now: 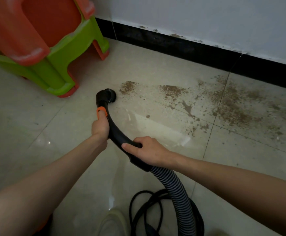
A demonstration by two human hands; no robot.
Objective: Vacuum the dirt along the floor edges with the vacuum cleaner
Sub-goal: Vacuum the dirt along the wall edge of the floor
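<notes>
While the left hand [100, 127] wraps round the black tube [116, 133] far out, the right hand [145, 151] grips its near end. Both arms reach forward. The nozzle [105, 96] sits on the floor [156, 65], just left of the dirt [224, 103].

Dim, soft-focused wide-angle view with bowed edges; pale glare streaks the glossy beige tiled floor [156, 126] beside the black skirting board [181, 46].

Both hands gripped the black wand [115, 132], left hand [100, 127] ahead of right hand [147, 150]; dirt [231, 106] lay at two o'clock.
</notes>
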